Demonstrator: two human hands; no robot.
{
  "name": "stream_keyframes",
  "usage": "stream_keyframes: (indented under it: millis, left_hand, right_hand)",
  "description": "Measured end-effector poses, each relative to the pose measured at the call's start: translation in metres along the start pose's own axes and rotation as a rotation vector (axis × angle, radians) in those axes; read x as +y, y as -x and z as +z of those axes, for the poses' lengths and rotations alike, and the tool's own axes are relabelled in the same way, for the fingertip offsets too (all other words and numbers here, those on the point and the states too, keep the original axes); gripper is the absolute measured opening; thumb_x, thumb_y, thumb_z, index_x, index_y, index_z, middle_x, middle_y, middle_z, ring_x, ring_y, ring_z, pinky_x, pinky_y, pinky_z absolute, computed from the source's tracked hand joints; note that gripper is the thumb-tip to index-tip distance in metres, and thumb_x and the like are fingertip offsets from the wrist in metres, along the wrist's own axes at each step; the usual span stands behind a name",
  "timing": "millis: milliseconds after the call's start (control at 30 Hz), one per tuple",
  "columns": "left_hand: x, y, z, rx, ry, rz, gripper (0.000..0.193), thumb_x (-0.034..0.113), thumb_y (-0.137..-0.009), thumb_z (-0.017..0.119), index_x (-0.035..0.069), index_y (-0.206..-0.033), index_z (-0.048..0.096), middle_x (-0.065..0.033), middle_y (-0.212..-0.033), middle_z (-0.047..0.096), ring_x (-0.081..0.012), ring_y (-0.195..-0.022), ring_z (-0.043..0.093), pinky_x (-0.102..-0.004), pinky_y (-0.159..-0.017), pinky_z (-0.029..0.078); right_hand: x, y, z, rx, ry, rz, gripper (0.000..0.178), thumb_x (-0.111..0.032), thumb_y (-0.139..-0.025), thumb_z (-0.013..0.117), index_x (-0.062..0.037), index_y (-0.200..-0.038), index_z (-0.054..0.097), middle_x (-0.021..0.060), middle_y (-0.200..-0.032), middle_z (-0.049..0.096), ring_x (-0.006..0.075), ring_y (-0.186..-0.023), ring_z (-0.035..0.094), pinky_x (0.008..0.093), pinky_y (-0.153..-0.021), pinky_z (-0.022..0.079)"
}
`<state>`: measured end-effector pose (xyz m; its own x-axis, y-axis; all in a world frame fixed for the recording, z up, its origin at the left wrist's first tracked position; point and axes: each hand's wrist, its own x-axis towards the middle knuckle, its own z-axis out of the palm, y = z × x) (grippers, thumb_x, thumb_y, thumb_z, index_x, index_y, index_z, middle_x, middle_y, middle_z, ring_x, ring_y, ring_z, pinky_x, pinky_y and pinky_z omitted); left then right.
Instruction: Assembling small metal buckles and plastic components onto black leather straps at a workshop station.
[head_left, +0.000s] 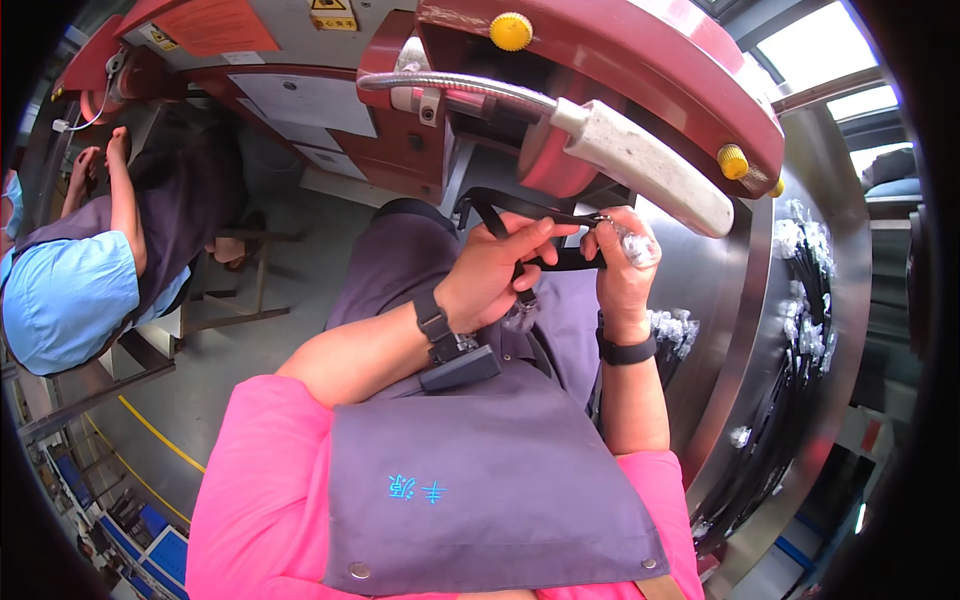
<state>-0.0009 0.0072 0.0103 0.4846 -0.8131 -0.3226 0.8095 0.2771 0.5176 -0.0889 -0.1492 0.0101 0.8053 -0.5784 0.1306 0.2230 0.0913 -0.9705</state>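
While the left fingers (527, 240) curl round the black strap (488, 214) and the right fingers (608, 240) pinch it beside clear wrapping (636, 248), it seems light, pliable, best gripped there.

At left are a seated co-worker (75, 300), yellow floor lines (162, 436) and blue bins (153, 521).

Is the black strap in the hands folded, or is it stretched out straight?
Folded: the black strap bends back above the left hand; one part runs toward the right hand, another slants down.
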Motion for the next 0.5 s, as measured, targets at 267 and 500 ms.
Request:
stream_keyframes:
  millis: [267,500]
  left_hand:
    - [-0.004,0.017,0.011,-0.032,-0.097,0.032,0.021,0.014,-0.092,0.06,0.0,-0.108,0.063,-0.0104,-0.095,0.067,-0.0036,-0.059,0.05,-0.0157,-0.041,0.033]
    - [-0.008,0.02,0.011,-0.089,-0.254,0.041,0.018,0.008,-0.09,0.062,0.001,-0.106,0.065,-0.0091,-0.094,0.068,-0.0044,-0.063,0.055,-0.0146,-0.041,0.036]
  right_hand:
    - [-0.01,0.024,-0.011,-0.062,0.052,-0.157,0.013,0.005,-0.08,0.067,0.0012,-0.093,0.066,0.0106,-0.093,0.059,0.0122,-0.063,0.056,0.0232,-0.056,0.045]
    - [-0.011,0.044,-0.022,-0.027,0.053,-0.175,0.015,0.007,-0.08,0.067,0.0001,-0.093,0.067,0.011,-0.093,0.059,0.0124,-0.065,0.057,0.0234,-0.055,0.048]
